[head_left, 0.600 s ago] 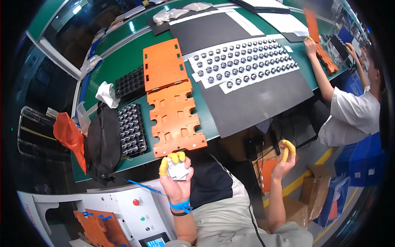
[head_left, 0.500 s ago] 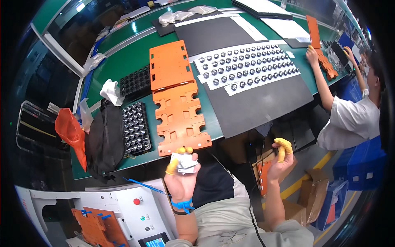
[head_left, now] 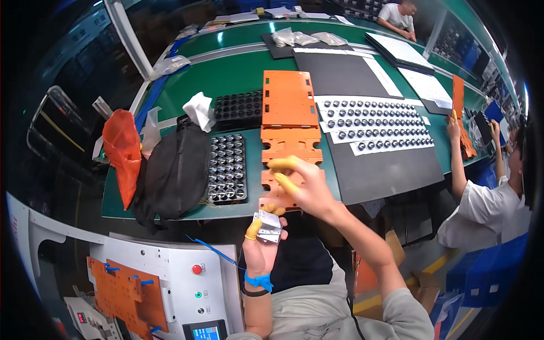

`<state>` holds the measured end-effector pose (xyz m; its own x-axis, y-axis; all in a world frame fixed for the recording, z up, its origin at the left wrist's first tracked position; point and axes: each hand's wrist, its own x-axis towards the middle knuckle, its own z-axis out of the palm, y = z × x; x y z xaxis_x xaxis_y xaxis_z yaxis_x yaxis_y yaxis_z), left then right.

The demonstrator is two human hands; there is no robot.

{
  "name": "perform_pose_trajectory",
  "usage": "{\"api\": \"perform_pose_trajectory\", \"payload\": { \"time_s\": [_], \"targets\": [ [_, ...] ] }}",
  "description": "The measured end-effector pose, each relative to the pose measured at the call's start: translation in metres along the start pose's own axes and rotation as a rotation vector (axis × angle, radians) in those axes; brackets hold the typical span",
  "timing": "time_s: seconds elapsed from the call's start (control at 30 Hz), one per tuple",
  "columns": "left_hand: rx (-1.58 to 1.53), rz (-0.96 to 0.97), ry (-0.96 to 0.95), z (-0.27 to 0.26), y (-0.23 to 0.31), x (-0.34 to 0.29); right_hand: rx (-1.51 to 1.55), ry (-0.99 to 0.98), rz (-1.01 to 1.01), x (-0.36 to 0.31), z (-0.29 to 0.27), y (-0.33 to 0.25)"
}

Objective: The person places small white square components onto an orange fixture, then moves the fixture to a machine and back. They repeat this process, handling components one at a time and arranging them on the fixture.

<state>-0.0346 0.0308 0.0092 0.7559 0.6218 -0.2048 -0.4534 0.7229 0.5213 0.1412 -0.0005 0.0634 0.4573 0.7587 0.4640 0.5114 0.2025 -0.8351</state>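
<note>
My left hand [head_left: 262, 249], yellow cots on its fingertips, is closed around a small stack of silver metal plates [head_left: 268, 231] in front of the table edge. My right hand [head_left: 309, 188] is stretched over the lower part of an orange fixture plate [head_left: 289, 148], its yellow-capped thumb and forefinger apart with nothing visible between them. That forearm covers part of the table edge, and the hand hides some of the fixture's notches. An orange slotted panel [head_left: 287, 99] joins the fixture at its far end.
Left of the fixture stand a black tray of shiny round parts [head_left: 228, 170], a darker tray [head_left: 238, 107] and a black bag [head_left: 178, 164]. White strips with black round parts [head_left: 374, 122] lie on a dark mat [head_left: 391, 173]. A co-worker [head_left: 481, 204] works at the right.
My right hand has swung from the right side across to above the orange fixture. My left hand still holds the metal plates. The whole view has shifted, bringing another person into sight at the back.
</note>
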Motion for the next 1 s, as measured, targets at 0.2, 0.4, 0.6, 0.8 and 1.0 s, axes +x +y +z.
{"api": "perform_pose_trajectory", "payload": {
  "time_s": [0.2,0.4,0.6,0.8,1.0],
  "targets": [
    [-0.077,0.071,0.002,-0.022,0.018,0.005,-0.475,-0.323,0.035,0.051,0.056,0.038],
    [0.068,0.148,0.062,-0.024,0.027,0.008,-0.712,-0.375,-0.001,0.057,0.079,0.044],
    [0.147,0.223,0.136,-0.026,0.026,0.015,-0.718,-0.305,0.025,0.056,0.085,0.037],
    [-0.006,0.216,0.037,-0.019,0.024,0.03,-0.201,-0.061,0.075,0.034,0.038,-0.003],
    [0.108,0.328,0.117,0.006,0.024,0.037,-0.04,-0.192,-0.083,0.009,0.004,-0.025]
  ]
}}
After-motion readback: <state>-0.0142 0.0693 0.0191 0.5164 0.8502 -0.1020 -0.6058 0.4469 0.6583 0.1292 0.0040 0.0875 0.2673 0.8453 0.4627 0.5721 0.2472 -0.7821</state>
